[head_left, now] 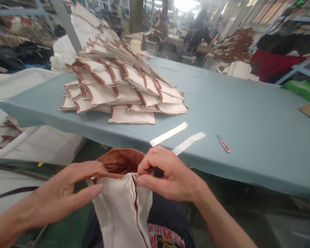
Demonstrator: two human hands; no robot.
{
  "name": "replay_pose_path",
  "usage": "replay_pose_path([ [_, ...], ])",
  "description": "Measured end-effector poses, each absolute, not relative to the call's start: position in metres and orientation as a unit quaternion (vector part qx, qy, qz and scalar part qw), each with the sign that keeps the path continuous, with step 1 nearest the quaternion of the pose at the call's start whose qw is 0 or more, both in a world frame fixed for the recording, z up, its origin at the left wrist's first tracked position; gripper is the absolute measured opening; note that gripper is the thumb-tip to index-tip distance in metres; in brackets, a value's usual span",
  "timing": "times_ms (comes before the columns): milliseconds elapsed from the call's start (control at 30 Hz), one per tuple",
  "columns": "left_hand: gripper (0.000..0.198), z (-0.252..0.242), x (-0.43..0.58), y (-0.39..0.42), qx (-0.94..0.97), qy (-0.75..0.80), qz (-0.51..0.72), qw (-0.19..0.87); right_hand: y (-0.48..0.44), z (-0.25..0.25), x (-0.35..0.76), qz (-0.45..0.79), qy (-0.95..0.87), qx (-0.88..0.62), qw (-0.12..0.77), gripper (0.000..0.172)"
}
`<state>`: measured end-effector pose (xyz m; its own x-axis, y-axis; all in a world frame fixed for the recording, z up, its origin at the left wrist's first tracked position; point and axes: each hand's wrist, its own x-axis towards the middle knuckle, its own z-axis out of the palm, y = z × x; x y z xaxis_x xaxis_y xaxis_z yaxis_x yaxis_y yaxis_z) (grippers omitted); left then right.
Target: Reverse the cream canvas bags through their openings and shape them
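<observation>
A cream fabric bag (116, 210) with a brown lining and a brown-edged seam hangs in front of me, its mouth spread wide. My left hand (72, 186) pinches the left side of the rim, thumb outside and fingers inside. On the right side, beside the seam, my right hand (167, 174) grips the rim between thumb and fingers. The lower end of the bag runs out of view. Beyond my hands, two white strips, one whole (168, 134) and one partly behind my right hand (189, 142), lie near the table edge.
A tall stack of folded cream and brown fabric pieces (124, 86) rests on the blue-covered table (235, 110). Pink thread snips (223, 144) lie to the right. A white cloth bin (54, 144) stands at the left. A person (197, 36) sits far back among other stacks.
</observation>
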<state>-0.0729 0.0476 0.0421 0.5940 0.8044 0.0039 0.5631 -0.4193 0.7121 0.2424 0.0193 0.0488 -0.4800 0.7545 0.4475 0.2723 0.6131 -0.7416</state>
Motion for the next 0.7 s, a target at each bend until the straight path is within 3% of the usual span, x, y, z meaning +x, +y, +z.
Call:
replay_pose_path([
  [233,0.032,0.083,-0.025,0.057,0.826,0.294,0.184,0.445,0.02,0.067,0.233,0.294,-0.82,-0.318,0.375,0.026],
  [467,0.029,0.066,-0.01,0.057,0.802,0.304,0.209,0.47,0.023,0.055,0.231,0.343,-0.781,-0.344,0.393,0.024],
  [700,0.032,0.058,-0.012,0.057,0.802,0.323,0.204,0.459,0.03,0.044,0.232,0.427,-0.745,-0.371,0.352,0.025],
])
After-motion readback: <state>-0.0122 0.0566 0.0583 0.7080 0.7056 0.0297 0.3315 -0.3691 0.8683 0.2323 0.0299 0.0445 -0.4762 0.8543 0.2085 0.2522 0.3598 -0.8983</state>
